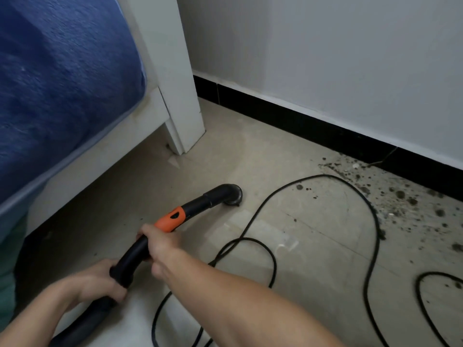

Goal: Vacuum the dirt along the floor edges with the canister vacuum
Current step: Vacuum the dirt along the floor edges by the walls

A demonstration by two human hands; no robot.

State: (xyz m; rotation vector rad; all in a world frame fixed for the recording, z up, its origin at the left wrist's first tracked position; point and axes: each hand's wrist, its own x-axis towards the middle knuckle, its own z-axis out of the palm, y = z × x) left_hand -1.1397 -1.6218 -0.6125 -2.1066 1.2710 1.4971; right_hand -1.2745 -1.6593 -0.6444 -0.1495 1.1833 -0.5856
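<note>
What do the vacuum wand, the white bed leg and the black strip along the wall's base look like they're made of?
The vacuum wand: moulded plastic, black semi-gloss with an orange section, judging by its highlights. The bed leg: probably painted wood, matte white, square edges, scuffed near the foot. The black strip: likely glazed tile, given its sheen and a vertical joint; painted board is possible.

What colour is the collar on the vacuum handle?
The collar is orange; the head view shows it best.
</note>
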